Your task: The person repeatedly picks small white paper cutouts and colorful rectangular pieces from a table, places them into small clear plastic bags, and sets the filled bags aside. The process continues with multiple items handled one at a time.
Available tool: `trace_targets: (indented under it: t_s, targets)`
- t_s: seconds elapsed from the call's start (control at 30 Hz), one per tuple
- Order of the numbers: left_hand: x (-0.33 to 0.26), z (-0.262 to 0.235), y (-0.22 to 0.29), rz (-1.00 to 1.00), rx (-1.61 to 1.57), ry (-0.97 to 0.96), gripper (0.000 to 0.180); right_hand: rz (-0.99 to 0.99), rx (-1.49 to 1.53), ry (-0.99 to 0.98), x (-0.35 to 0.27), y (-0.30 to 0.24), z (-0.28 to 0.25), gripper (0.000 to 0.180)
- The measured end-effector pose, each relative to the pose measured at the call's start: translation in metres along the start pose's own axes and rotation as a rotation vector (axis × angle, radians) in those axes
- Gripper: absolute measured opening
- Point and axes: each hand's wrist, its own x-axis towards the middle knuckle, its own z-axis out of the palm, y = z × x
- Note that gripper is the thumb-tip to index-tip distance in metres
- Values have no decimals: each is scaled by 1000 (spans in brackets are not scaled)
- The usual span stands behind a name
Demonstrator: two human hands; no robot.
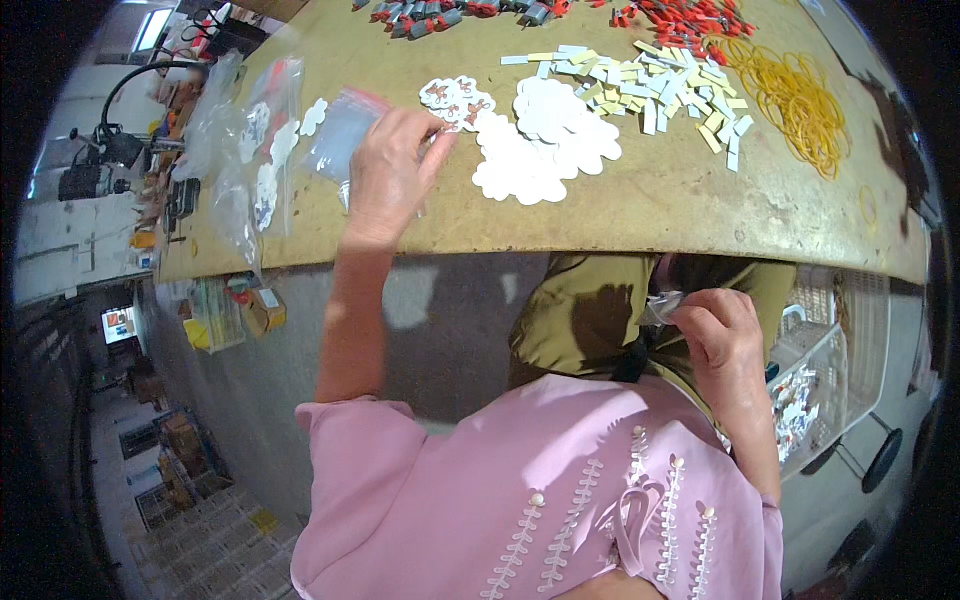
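Observation:
My left hand is over the table with its fingers curled and thumb drawn in. Its fingertips meet the near left edge of a small pile of white flower-shaped cutouts with brown printed figures. What they pinch, if anything, is hidden. Partly under this hand lies a stack of clear zip bags with a red strip. Below the table edge, above my lap, my right hand pinches a small clear plastic bag. Beside the printed pile lie plain white scalloped cutouts.
Pale yellow and white strips, red small parts, grey-and-red pieces and yellow rubber bands cover the table's far side. More clear bags lie at left. A plastic basket with packed pieces stands at my right.

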Motion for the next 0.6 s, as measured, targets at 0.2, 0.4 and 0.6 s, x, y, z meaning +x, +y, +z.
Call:
trace_targets:
  t_s: [0.2, 0.4, 0.6]
  targets:
    - [-1, -2, -6, 99, 34, 64, 9, -5, -25, 63, -2, 4, 1, 26]
    - [-28, -26, 92, -137, -476, 124, 15, -199, -20, 158, 8, 2, 5, 30]
    - [-54, -8, 180, 114, -825, -34, 22, -281, 74, 210, 10, -5, 11, 20]
